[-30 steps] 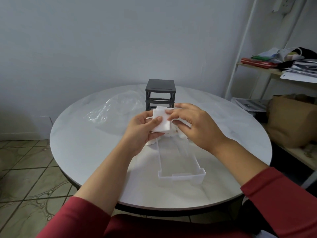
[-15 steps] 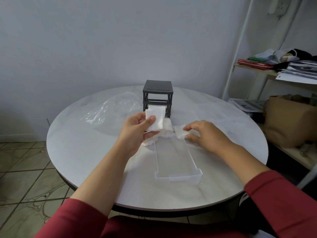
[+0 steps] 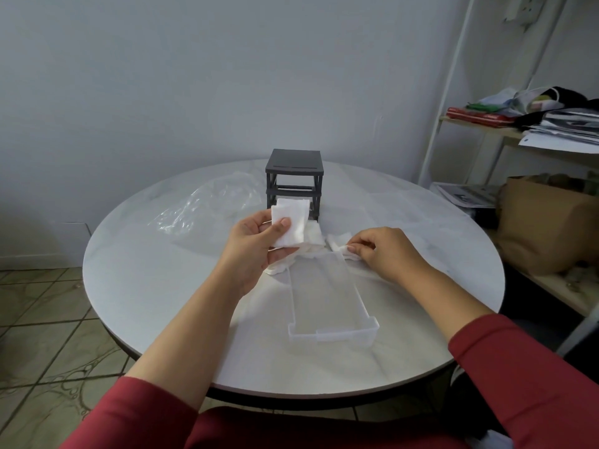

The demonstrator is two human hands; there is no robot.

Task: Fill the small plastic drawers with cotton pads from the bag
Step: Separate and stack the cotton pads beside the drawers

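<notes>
My left hand (image 3: 256, 243) holds a stack of white cotton pads (image 3: 290, 225) upright, thumb pressed on its front. More loose cotton pads (image 3: 312, 243) lie on the table behind a clear plastic drawer (image 3: 327, 298), which rests pulled out in front of me. My right hand (image 3: 381, 251) pinches a cotton pad (image 3: 343, 246) at the drawer's far right corner. The dark grey drawer frame (image 3: 294, 178) stands behind the pads. A clear plastic bag (image 3: 207, 205) lies crumpled to the frame's left.
The round white marble table (image 3: 146, 270) has its edge near my body. A white metal shelf (image 3: 505, 134) with papers and clothes stands at the right, with a brown paper bag (image 3: 544, 228) below it. Tiled floor shows at the left.
My right hand has left the stack in my left hand and dropped to the loose pads by the drawer's far right corner, where it now pinches one. My left hand stays put with its stack.
</notes>
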